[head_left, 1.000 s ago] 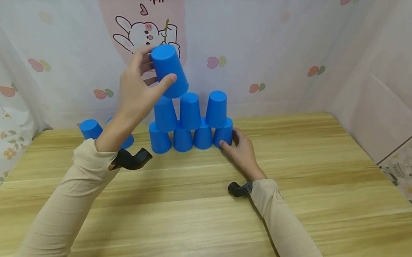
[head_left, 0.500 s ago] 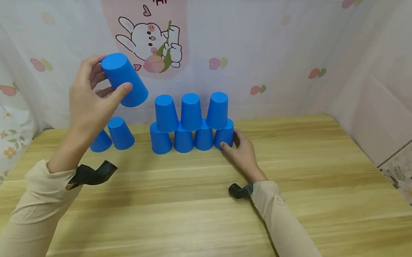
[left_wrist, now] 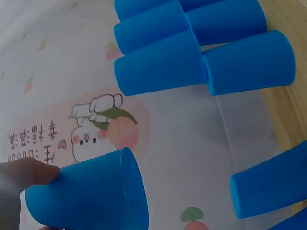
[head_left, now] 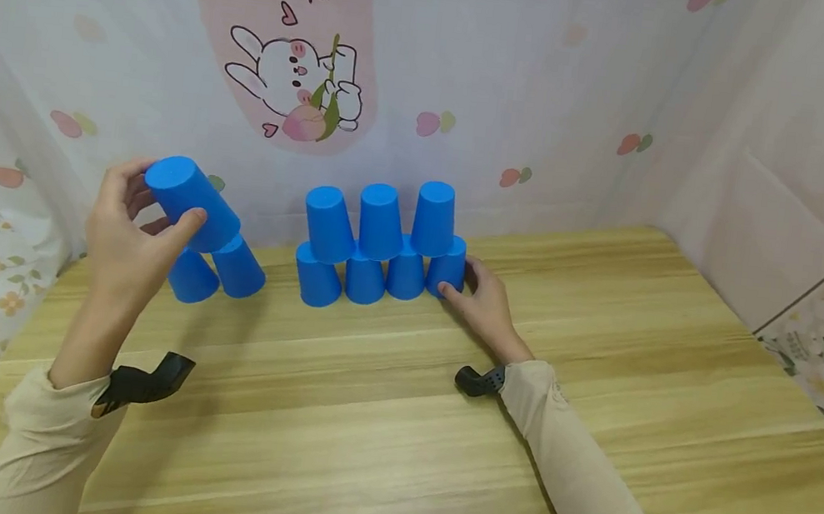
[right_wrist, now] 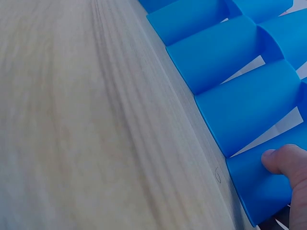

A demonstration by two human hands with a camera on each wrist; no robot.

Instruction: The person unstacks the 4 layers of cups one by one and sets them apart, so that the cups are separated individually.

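Note:
My left hand [head_left: 129, 236] grips an upside-down blue cup [head_left: 195, 205], thumb on its near side and fingers around the far side. That cup is tilted and held at the left, over two upside-down blue cups [head_left: 239, 268] standing side by side; in the left wrist view the held cup [left_wrist: 86, 191] is apart from them. My right hand [head_left: 484, 306] holds the rightmost bottom cup [head_left: 447, 267] of a two-tier stack, with its thumb on the front. Three upside-down cups [head_left: 381, 222] form the upper row, resting on a lower row of several.
The wood-grain table [head_left: 365, 420] extends in front of the stack and to the right. A white printed curtain [head_left: 551, 79] hangs close behind the cups. Black wrist mounts [head_left: 146, 384] sit on both wrists. A gap separates the left pair from the stack.
My left hand has carried its cup leftward from above the stack, then lowered it over the left pair. The right hand stays on its cup, and the stack stands as before.

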